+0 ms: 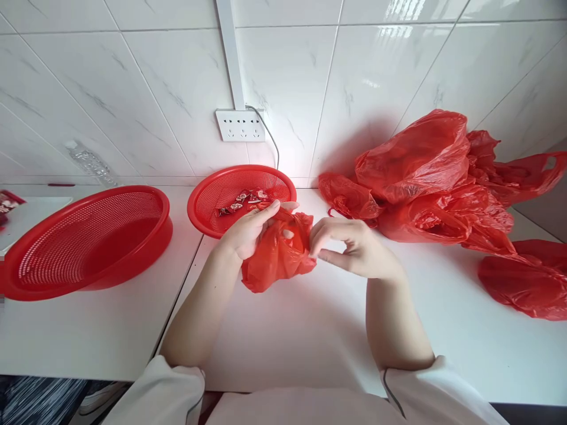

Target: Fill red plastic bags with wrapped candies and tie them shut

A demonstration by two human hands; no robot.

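A small red plastic bag is held up over the white table between my two hands. My left hand grips its left side, with the thumb along the top and part of the fingers hidden behind the film. A fingertip shows through a gap in the bag's middle. On the other side, my right hand pinches the bag's right edge between bent fingers and thumb. Just behind the bag stands a small red mesh basket with several red wrapped sweets in it.
At the left lies a large red mesh basket, with a clear plastic bottle behind it. A heap of red plastic bags fills the back right, and another red bag lies nearer. A power strip is on the tiled wall.
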